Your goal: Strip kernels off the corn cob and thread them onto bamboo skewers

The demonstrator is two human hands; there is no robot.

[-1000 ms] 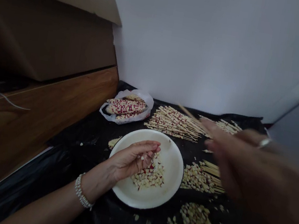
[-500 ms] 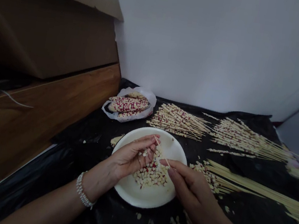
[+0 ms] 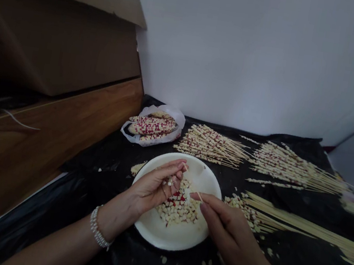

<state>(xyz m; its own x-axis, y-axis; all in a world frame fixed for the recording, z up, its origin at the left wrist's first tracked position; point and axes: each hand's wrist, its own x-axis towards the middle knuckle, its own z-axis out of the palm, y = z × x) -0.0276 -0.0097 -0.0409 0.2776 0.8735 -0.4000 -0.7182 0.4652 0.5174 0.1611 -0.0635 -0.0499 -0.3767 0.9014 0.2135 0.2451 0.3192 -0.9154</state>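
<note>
A white bowl (image 3: 167,241) with loose pale and red corn kernels (image 3: 180,212) in it sits below both hands. Over its left side, my left hand (image 3: 163,182) has its fingers curled, with a few kernels in them and a thin stick end at the thumb and fingertip. My right hand (image 3: 220,219), at the bowl's right rim, pinches a thin stick between thumb and forefinger. The stretch between the two stick ends is too faint to make out.
Speckled corn cobs (image 3: 152,127) lie in a plastic bag behind the bowl. Kernel-covered skewers (image 3: 211,142) form two piles at the back, and bare sticks (image 3: 304,221) lie at right. Loose kernels dot the black sheet (image 3: 83,207). A cardboard box (image 3: 57,35) stands at left.
Both hands hold nearly the same pose over the bowl. The stick end at my left fingertips has tilted slightly lower. The whole view has shifted a little.
</note>
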